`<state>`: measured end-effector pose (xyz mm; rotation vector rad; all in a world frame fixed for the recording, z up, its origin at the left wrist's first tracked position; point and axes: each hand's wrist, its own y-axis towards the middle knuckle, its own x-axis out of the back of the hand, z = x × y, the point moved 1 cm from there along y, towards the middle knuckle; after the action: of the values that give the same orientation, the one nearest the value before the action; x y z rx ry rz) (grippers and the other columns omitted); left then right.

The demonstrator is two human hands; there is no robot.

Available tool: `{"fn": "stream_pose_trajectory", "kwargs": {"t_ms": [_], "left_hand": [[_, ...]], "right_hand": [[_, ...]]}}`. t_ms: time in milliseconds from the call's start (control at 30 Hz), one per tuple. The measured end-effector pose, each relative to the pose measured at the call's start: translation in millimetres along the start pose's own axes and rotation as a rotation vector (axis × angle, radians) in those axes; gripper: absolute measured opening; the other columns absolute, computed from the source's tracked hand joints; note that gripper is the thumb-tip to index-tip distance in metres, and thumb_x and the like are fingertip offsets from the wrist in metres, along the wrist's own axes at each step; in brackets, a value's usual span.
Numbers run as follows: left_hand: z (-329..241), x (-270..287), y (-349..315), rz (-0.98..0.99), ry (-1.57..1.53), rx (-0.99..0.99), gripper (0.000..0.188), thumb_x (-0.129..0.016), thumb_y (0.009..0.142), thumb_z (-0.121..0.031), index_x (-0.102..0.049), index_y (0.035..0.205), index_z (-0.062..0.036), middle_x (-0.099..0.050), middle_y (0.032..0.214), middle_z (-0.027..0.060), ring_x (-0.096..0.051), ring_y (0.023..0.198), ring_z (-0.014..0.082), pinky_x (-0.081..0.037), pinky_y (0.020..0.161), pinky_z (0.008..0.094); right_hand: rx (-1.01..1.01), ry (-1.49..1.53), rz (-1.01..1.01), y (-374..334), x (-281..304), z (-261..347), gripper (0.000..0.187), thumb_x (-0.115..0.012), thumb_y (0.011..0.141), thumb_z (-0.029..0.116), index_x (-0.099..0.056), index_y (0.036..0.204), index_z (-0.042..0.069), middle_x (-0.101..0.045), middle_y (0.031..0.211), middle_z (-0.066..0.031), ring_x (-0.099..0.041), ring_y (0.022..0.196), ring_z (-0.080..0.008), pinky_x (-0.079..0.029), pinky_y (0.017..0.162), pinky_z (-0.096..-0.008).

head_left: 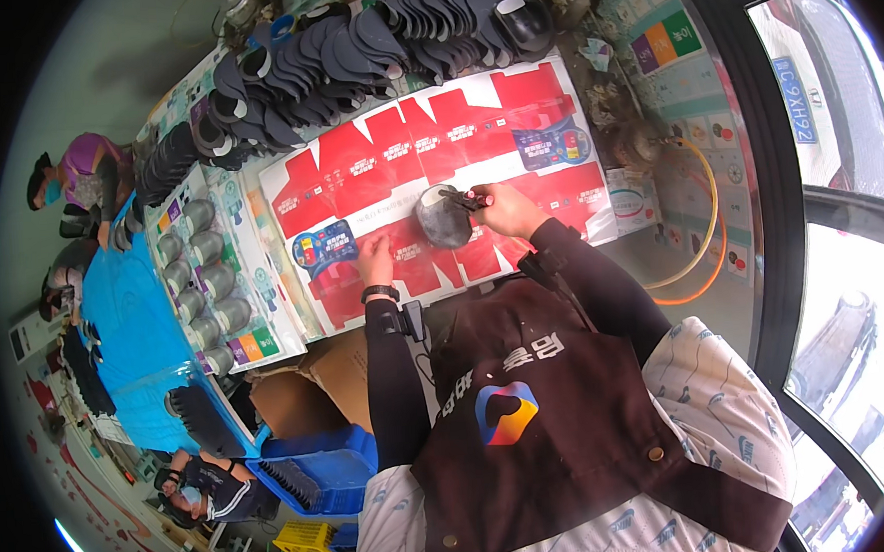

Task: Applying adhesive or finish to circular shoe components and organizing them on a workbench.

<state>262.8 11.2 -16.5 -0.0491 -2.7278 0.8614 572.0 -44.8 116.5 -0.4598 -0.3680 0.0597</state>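
- Here, on a red-and-white printed sheet: dark rounded pad.
- Pinched in the right hand, over the pad: small dark tool.
- Near a blue label: left hand, grip impossible to tell.

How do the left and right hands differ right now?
The right hand grips a slim dark tool at the dark rounded piece; the left hand shows no tool and is at the red-and-white sheet.
The left hand has a black watch-like band at its wrist; none shows at the right hand's.
Both are bare, with black sleeves behind.
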Motion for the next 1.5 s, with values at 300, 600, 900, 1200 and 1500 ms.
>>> {"fn": "stream_pose_trajectory", "kwargs": {"t_ms": [300, 600, 900, 1200, 1500], "left_hand": [[-13, -30, 0, 0.074, 0.114, -0.003, 0.026, -0.069, 0.094, -0.027, -0.073, 0.105, -0.0035, -0.072, 0.085, 0.0042, -0.062, 0.072, 0.0085, -0.047, 0.061, 0.0262], [-28, -41, 0, 0.125, 0.217, -0.068, 0.027, -0.072, 0.091, -0.027, -0.074, 0.101, -0.0018, -0.072, 0.085, 0.0036, -0.063, 0.075, 0.0097, -0.048, 0.065, 0.0259], [-28, -51, 0, 0.213, 0.229, 0.021, 0.025, -0.074, 0.088, -0.026, -0.074, 0.095, -0.0016, -0.071, 0.083, 0.0020, -0.060, 0.069, 0.0081, -0.047, 0.063, 0.0254], [-30, -62, 5, 0.264, 0.399, -0.022, 0.029, -0.076, 0.087, -0.028, -0.076, 0.094, -0.0001, -0.072, 0.079, 0.0018, -0.062, 0.069, 0.0088, -0.049, 0.064, 0.0274], [-63, -69, -25, 0.254, 0.522, -0.176, 0.028, -0.071, 0.077, -0.031, -0.076, 0.087, -0.0055, -0.073, 0.081, 0.0165, -0.071, 0.078, 0.0301, -0.054, 0.070, 0.0405]], "right_hand": [[-0.060, -0.177, 0.000, -3, 10, -1, 0.036, -0.067, 0.080, 0.018, -0.069, 0.111, 0.001, -0.071, 0.098, -0.0235, -0.067, 0.092, -0.0394, -0.052, 0.082, -0.0409], [0.021, -0.253, 0.220, -3, 3, -4, 0.038, -0.064, 0.080, 0.021, -0.068, 0.112, 0.000, -0.068, 0.096, -0.0274, -0.065, 0.094, -0.0434, -0.052, 0.083, -0.0467], [0.058, -0.290, 0.207, 5, -11, -16, 0.042, -0.061, 0.082, 0.026, -0.070, 0.117, 0.004, -0.069, 0.107, -0.0267, -0.066, 0.102, -0.0409, -0.052, 0.090, -0.0470], [0.072, -0.234, 0.098, -1, 15, -10, 0.034, -0.061, 0.083, 0.016, -0.070, 0.111, -0.001, -0.071, 0.090, -0.0235, -0.069, 0.085, -0.0387, -0.053, 0.078, -0.0424], [0.094, 0.082, 0.013, -28, 49, -35, 0.040, -0.058, 0.091, 0.010, -0.058, 0.131, 0.003, -0.070, 0.109, -0.0232, -0.069, 0.104, -0.0350, -0.053, 0.087, -0.0397]]}}
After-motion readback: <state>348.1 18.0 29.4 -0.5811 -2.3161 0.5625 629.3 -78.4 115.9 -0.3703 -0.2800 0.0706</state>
